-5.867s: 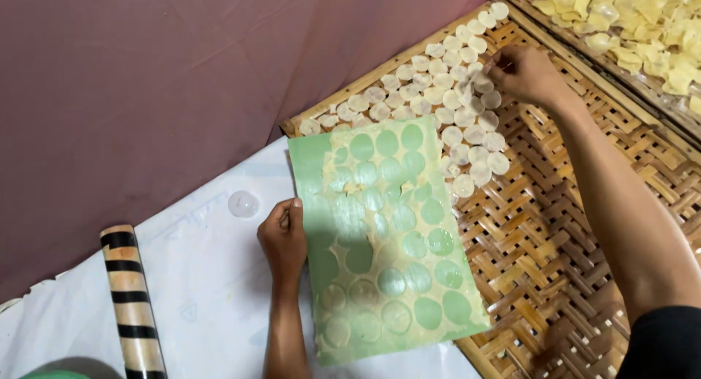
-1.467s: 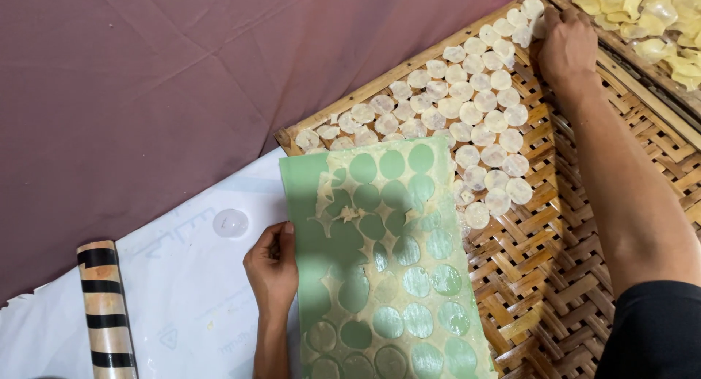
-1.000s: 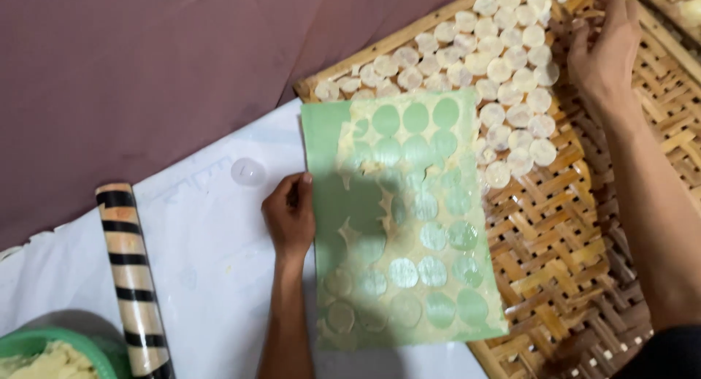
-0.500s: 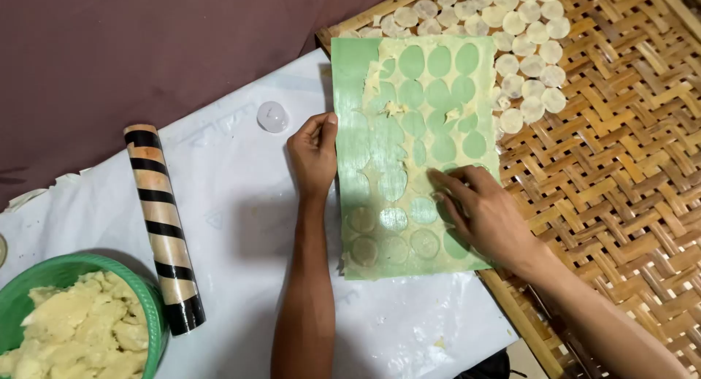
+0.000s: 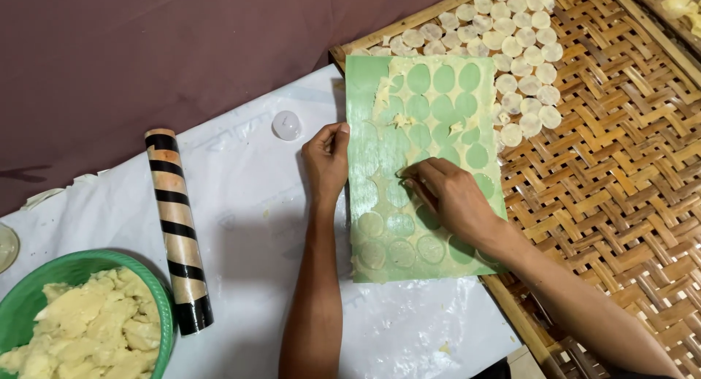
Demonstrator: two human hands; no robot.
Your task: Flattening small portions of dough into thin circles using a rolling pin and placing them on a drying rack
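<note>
Left hand [image 5: 326, 162]: fingers curled, pressing on the left edge of the green sheet [image 5: 422, 169], pinning it flat.
Right hand [image 5: 449, 196]: fingertips drawn together on the sheet's middle, pinching at a thin dough round (the round itself is hidden under the fingers).
Green sheet: lies partly on the white cover [image 5: 255, 226], partly over the woven bamboo tray [image 5: 621, 174]; pale dough with cut circles covers it, several holes already showing green.
Dough discs [image 5: 522, 58]: laid in rows on the tray's far corner, just beyond the sheet.
Striped rolling pin [image 5: 177, 230]: left of the left forearm, apart from it.
Green bowl [image 5: 44, 284]: near corner, holds lumpy dough [image 5: 80, 331].
Small clear cap [image 5: 287, 125]: on the cover, near the left hand.
</note>
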